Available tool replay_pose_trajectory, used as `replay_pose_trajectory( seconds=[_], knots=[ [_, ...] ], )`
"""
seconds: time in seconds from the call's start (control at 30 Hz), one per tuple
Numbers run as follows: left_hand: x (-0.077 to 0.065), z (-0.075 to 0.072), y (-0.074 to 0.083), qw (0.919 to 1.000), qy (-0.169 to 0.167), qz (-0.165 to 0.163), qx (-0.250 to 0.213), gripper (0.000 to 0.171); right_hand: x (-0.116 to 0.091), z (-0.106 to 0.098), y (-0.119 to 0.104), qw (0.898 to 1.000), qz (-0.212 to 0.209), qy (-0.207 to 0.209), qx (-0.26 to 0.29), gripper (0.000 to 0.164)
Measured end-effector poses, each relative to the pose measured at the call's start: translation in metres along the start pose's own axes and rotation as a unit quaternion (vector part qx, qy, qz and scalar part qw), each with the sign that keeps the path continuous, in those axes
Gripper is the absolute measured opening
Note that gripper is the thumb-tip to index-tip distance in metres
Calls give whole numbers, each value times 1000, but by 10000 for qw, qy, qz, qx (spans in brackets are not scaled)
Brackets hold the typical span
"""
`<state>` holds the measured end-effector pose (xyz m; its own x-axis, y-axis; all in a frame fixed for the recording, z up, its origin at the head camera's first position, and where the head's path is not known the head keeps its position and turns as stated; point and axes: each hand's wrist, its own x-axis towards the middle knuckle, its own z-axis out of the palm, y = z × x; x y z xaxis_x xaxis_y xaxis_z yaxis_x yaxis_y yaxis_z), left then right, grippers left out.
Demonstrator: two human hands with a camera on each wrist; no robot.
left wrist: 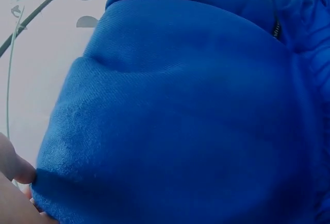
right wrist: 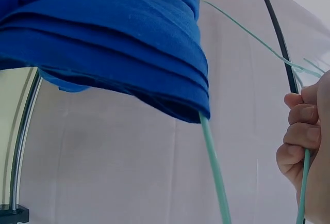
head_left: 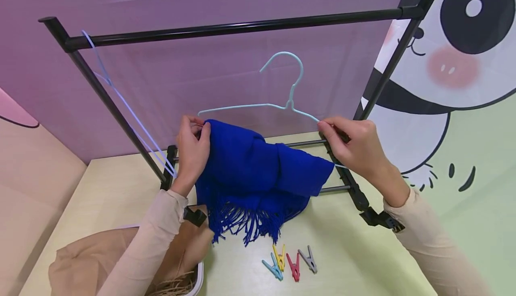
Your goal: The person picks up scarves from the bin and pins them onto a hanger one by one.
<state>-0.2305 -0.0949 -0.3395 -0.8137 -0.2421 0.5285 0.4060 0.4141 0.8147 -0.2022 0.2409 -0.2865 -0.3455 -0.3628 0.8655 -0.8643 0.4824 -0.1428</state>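
Note:
A pale green hanger [head_left: 289,104] is held up in front of the rack, with a folded blue fringed scarf [head_left: 246,157] draped over its lower bar. The fringe hangs down over the table. My left hand [head_left: 192,150] pinches the scarf's upper left edge near the hanger's left end. On the opposite side, my right hand [head_left: 359,146] grips the hanger's right shoulder. In the right wrist view, curled fingers [right wrist: 304,133] wrap the wire, and the bare end of the lower bar sticks out of the scarf [right wrist: 129,43]. Folded cloth [left wrist: 180,121] fills most of the left wrist view.
The black rack's top bar [head_left: 242,28] spans behind the hands. A lilac hanger [head_left: 131,103] hangs at its left end. Several coloured clothespins, one red [head_left: 294,268], lie on the table [head_left: 354,251]. Brown cloth [head_left: 92,255] spills over a white-rimmed basket [head_left: 199,278] at lower left.

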Motion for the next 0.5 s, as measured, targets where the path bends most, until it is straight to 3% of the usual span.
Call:
replay_pose_trajectory(
  seconds=[0.1, 0.3, 0.5],
  knots=[
    [-2, 4, -4, 9995, -225, 27, 208, 19, 1, -2, 4, 10000, 90, -14, 12, 6],
    [-10, 11, -12, 9923, -776, 35, 969, 35, 3, -3, 10, 9999, 108, 52, -38, 6],
    [-29, 16, -14, 9726, -1426, 160, 1832, 68, 5, -5, 14, 9996, 230, 132, -91, 4]
  ],
)
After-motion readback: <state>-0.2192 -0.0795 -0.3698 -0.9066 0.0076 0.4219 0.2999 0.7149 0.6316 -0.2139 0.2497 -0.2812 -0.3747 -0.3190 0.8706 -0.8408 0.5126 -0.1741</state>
